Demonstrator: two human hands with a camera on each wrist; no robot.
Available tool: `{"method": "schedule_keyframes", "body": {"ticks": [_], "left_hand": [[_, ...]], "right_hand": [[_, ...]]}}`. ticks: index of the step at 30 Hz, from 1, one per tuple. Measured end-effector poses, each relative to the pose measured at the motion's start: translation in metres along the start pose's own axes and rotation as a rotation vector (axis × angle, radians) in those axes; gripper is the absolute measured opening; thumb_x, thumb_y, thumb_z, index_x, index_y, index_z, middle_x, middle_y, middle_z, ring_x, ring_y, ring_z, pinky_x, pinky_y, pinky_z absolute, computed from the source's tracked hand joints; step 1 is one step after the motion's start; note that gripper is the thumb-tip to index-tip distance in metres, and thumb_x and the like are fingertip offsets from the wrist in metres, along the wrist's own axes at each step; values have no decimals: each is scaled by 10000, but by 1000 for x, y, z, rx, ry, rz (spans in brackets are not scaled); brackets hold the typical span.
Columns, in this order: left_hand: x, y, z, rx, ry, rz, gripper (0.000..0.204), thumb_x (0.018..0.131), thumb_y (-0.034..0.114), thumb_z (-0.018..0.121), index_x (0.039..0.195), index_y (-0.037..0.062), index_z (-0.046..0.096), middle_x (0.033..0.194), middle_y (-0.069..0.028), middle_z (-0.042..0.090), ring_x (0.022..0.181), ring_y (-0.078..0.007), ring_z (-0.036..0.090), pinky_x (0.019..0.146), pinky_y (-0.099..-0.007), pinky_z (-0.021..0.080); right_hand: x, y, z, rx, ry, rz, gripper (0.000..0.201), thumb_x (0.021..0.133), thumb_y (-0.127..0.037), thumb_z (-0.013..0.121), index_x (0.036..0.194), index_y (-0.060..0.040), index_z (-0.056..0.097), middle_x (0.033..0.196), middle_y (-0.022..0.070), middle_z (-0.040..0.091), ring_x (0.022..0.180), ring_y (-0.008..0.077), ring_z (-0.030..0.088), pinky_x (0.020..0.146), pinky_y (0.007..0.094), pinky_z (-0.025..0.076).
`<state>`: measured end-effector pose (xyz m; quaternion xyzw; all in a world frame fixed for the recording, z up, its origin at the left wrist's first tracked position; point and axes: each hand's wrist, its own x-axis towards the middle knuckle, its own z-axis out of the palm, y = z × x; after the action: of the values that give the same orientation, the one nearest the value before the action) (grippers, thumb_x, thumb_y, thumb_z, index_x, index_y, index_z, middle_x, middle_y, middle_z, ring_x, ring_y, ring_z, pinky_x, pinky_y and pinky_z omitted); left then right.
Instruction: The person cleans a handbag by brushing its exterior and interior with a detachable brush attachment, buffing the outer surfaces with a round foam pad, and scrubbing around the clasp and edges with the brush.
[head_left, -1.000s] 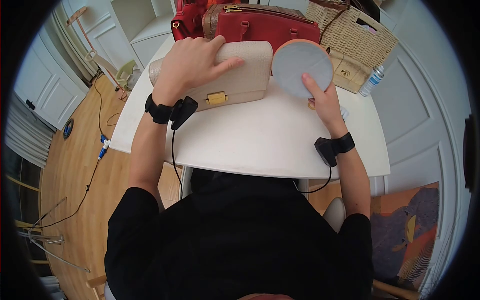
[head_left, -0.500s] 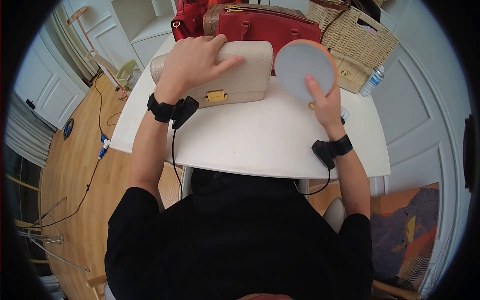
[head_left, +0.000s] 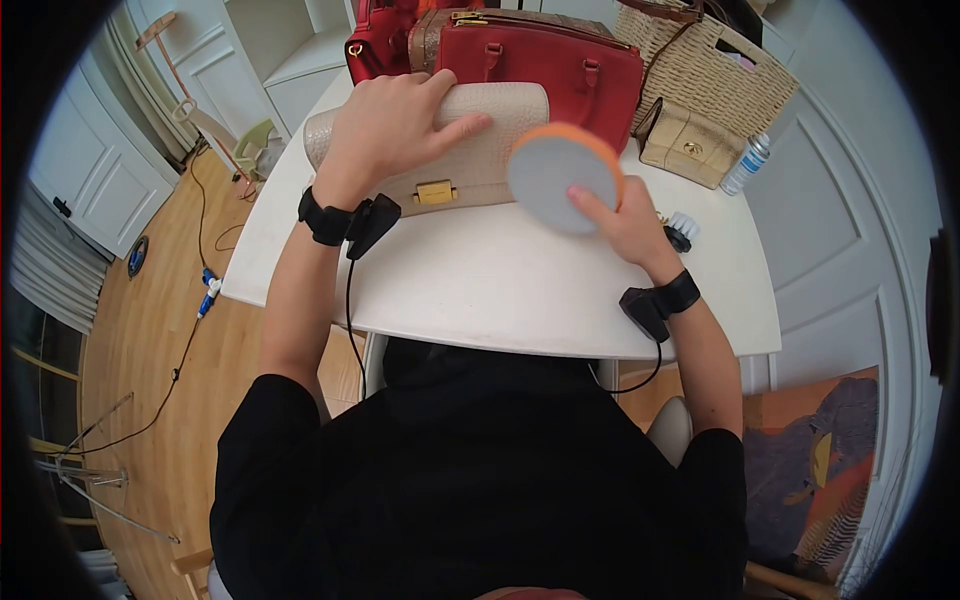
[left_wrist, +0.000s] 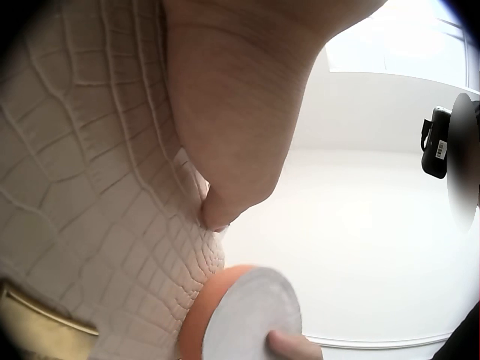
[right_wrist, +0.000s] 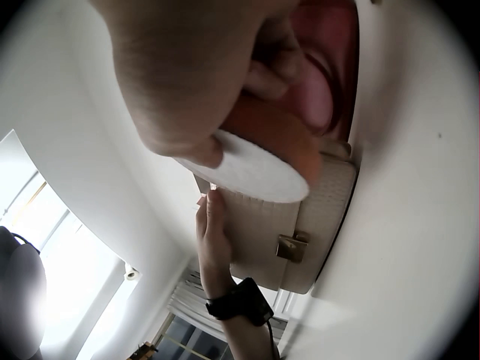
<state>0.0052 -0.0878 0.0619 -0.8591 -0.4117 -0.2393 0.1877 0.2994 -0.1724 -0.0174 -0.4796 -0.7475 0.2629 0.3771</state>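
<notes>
A cream crocodile-textured clutch bag point(head_left: 500, 105) stands upright on the white table, its gold clasp point(head_left: 435, 193) facing me. My left hand point(head_left: 385, 125) grips its top, the thumb lying along the front flap and the fingers passing over the back edge, where their tips are hidden. In my right hand point(head_left: 637, 225) is a round orange sponge pad point(head_left: 562, 178) with a grey face, pinched at the rim, thumb on that face. The pad overlaps the bag's right end in the head view. In the left wrist view the pad point(left_wrist: 251, 319) is close by the bag's textured leather point(left_wrist: 112, 217).
Red handbags point(head_left: 540, 60) stand behind the clutch. A woven straw bag point(head_left: 700, 70) and a small gold purse point(head_left: 690, 145) are at the back right, beside a spray can point(head_left: 745, 165). A white-bristled brush point(head_left: 682, 228) lies right of my right hand.
My right hand has brought the sponge pad left and down, from beside the clutch to in front of its right end, uncovering the brush. The left hand has barely moved.
</notes>
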Motion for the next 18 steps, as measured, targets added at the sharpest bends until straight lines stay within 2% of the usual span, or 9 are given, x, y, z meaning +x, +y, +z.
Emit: {"method": "schedule_keyframes", "body": {"ticks": [2,6,8,10,12,13,15,17,18], "left_hand": [[0,-1,3,-4,6,4,669,942,660,580,1194,53,707,842,-177,738,793,-365,722,717,-456,561],[0,0,-1,-19,-2,4,666,938,661,586,1204,62,707,851,-173,742,799,-369,723,733,-460,562],[-1,-2,-2,-24,1,14,669,939,659,586,1214,61,705,865,-174,742,812,-370,721,741,-460,561],[-2,-5,-5,-33,9,20,671,939,657,586,1224,60,703,878,-174,743,824,-371,720,749,-460,560],[-5,-14,-19,-190,-116,-14,692,931,647,603,1258,45,694,947,-198,748,884,-376,723,795,-453,558],[-7,-21,-26,-190,-118,-12,692,931,647,603,1258,45,694,947,-198,748,884,-376,723,795,-453,558],[-15,-40,-37,-228,-348,-165,706,921,636,622,1285,34,687,1019,-227,747,942,-377,727,843,-443,553],[-18,-57,-36,-241,-359,-170,714,907,637,642,1301,43,683,1053,-242,747,950,-375,732,865,-433,550],[-18,-61,-37,-277,-369,-161,720,887,663,655,1285,64,692,1038,-224,750,946,-374,728,854,-428,550]], "right_hand": [[-1,1,2,216,286,-109,462,1000,-385,668,1128,56,712,865,158,744,768,188,682,755,345,545],[2,6,-1,193,304,-89,461,1008,-395,660,1130,46,715,879,162,750,780,182,689,767,344,548],[2,8,-2,-19,46,54,467,1007,-400,659,1136,45,716,879,162,753,779,182,695,766,348,549],[2,4,-3,-96,-37,118,473,1008,-404,656,1137,47,713,879,162,754,779,180,696,764,350,549],[3,2,-4,-172,-122,178,478,1010,-408,653,1138,49,709,879,163,755,779,178,697,762,352,549],[2,1,-3,-122,-46,81,466,1011,-397,657,1127,52,707,861,157,749,764,186,693,757,347,547],[0,3,0,-63,38,-6,454,1012,-386,661,1116,54,704,844,152,743,750,194,689,752,341,545],[2,4,0,80,241,-114,419,1012,-354,672,1108,54,701,826,148,734,729,218,680,745,328,541],[2,3,1,82,241,-113,419,1012,-354,672,1108,54,701,826,148,734,729,218,680,745,328,541]]}}
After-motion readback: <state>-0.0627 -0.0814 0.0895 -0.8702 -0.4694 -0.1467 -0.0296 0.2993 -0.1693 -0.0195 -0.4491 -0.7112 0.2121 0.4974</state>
